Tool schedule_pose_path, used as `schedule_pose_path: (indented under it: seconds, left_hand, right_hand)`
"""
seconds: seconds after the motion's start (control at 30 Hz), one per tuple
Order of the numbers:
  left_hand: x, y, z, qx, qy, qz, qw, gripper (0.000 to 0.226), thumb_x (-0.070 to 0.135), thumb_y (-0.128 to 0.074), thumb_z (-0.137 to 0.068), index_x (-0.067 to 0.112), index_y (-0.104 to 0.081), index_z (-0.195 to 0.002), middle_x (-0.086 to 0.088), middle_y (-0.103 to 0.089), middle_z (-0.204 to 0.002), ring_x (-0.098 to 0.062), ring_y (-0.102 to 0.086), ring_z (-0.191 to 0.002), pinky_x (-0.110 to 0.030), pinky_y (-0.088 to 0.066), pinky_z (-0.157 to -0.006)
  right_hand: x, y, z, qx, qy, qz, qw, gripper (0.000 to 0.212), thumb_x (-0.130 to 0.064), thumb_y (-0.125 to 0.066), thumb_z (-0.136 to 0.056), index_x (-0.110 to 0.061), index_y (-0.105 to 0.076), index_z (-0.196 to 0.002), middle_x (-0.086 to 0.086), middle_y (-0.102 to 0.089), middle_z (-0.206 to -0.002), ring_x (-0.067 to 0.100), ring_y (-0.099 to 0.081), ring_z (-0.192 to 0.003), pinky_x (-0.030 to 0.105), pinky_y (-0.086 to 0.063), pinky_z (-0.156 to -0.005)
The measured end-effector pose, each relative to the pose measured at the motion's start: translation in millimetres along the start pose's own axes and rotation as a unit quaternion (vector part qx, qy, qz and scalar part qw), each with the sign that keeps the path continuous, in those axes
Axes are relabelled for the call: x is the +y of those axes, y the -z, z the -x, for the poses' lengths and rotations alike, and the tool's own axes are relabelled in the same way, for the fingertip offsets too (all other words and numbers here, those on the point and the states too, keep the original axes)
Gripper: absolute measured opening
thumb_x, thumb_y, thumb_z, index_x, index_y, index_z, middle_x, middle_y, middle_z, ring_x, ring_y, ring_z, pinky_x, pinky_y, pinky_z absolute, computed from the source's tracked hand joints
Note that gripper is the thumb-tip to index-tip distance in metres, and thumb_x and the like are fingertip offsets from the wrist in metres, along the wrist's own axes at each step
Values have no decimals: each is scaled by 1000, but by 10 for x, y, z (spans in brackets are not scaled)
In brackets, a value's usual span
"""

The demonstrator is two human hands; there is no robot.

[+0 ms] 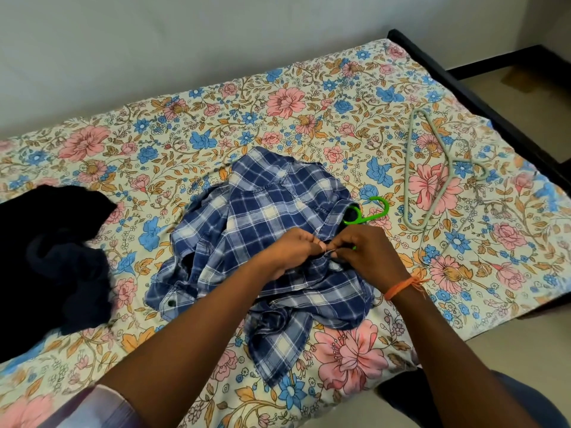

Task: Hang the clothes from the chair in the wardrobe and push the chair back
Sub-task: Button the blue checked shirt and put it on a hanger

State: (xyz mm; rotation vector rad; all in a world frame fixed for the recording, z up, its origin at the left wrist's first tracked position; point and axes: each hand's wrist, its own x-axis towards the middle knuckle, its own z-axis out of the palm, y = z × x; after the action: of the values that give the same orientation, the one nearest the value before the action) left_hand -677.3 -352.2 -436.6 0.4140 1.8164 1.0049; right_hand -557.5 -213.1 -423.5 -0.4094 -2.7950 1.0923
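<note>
The blue plaid shirt [265, 230] lies rumpled in the middle of the bed [216, 118], on its flowered sheet, with a green hanger [367, 213] already threaded inside it; only the hook and a bit of neck stick out just right of the collar. Both hands work at the shirt's near front edge. The left hand [292, 250] has its fingers curled and pinches the cloth, and the right hand [360, 250], an orange thread round its wrist, pinches the facing edge right against it, fingertips nearly touching. It looks like a button being fastened, though the button itself is too small to make out.

The shirt looks like light, soft woven cotton: it will sag and fold wherever it is not supported, and it can slide off smooth plastic if tilted. Once buttoned, the best hold is probably the hanger's hook, letting the shoulders carry the weight rather than bunching the fabric.

Left of the shirt, at the bed's edge, lies a heap of dark clothing [52, 257], also limp and probably heavier. Right of the shirt, well apart, a pale grey hanger [432, 174] lies flat and bare on the sheet. No container, wardrobe or chair shows here.
</note>
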Motion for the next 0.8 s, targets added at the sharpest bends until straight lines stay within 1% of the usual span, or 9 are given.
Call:
schedule_pose_path:
  seconds: [0.07, 0.2, 0.3, 0.4, 0.47, 0.57, 0.63, 0.7, 0.8]
  left_hand:
    - [-1, 20, 1, -10, 4, -10, 1000, 18, 19, -64, -94, 2, -70, -96, -2, -63, -77, -13, -51, -73, -28, -42, -73]
    - [13, 43, 12, -12, 2, 7, 1000, 12, 15, -64, -91, 7, -70, -84, 3, -61, -68, -10, -48, -66, -29, -39, -70]
    - [32, 37, 18, -14, -1, 9, 1000, 18, 13, -64, -91, 14, -67, -73, 6, -61, -64, -9, -49, -65, -28, -39, -71]
    - [43, 40, 21, -17, 4, 15, 1000, 17, 15, -65, -91, 13, -69, -75, 4, -63, -68, -12, -52, -72, -30, -39, -77]
    - [37, 22, 21, -15, 5, 31, 999, 14, 16, -64, -91, 6, -70, -83, 0, -66, -75, -14, -55, -76, -30, -41, -78]
    - [29, -18, 20, -12, 6, 82, 997, 17, 16, -62, -94, 2, -70, -91, -7, -69, -81, -17, -58, -74, -29, -46, -75]
    - [51, -38, 24, -9, 0, 66, 998, 19, 18, -62, -95, 1, -70, -94, -5, -68, -79, -14, -57, -71, -26, -46, -71]
    - [81, -51, 42, -7, -12, 25, 1000, 17, 19, -61, -96, 6, -69, -91, 0, -65, -72, -7, -53, -61, -21, -43, -62]
    - [105, -53, 64, 16, -36, -30, 999, 19, 19, -60, -97, 6, -66, -85, 1, -53, -62, -6, -41, -50, -21, -35, -53]
  right_hand:
    - [-10, -10, -9, 9, -15, 3, 1000, 11, -12, -81, -76, -21, -77, -80, -5, -71, -74, 10, -64, -67, 38, -55, -66]
    - [-27, -15, -11, 21, -14, -7, 1000, 13, -13, -82, -75, -21, -78, -84, -5, -72, -77, 12, -65, -70, 38, -56, -67]
    - [-58, -4, -9, 18, 5, 3, 1000, 16, -13, -82, -76, -19, -79, -90, -3, -72, -83, 14, -64, -75, 37, -55, -70]
    - [-72, 29, -8, 17, 19, 26, 999, 17, -14, -80, -78, -19, -79, -95, -1, -72, -85, 14, -61, -75, 34, -52, -68]
    - [-74, 40, -4, 7, 43, 54, 998, 20, -15, -78, -80, -20, -79, -99, 2, -72, -85, 19, -62, -76, 34, -51, -66]
    - [-89, 28, -4, -8, 62, 96, 993, 22, -16, -76, -82, -22, -77, -103, 3, -73, -85, 23, -65, -76, 39, -54, -65]
    - [-82, 28, -11, -8, 63, 92, 994, 22, -15, -74, -83, -23, -76, -103, 2, -74, -86, 22, -67, -76, 39, -55, -66]
    - [-57, 57, -19, -19, 54, 54, 997, 26, -10, -74, -83, -20, -76, -107, 2, -76, -88, 18, -69, -75, 34, -56, -69]
    - [-29, 102, -19, -48, 63, 44, 996, 26, -8, -74, -84, -15, -76, -109, 4, -76, -86, 15, -68, -73, 24, -53, -68]
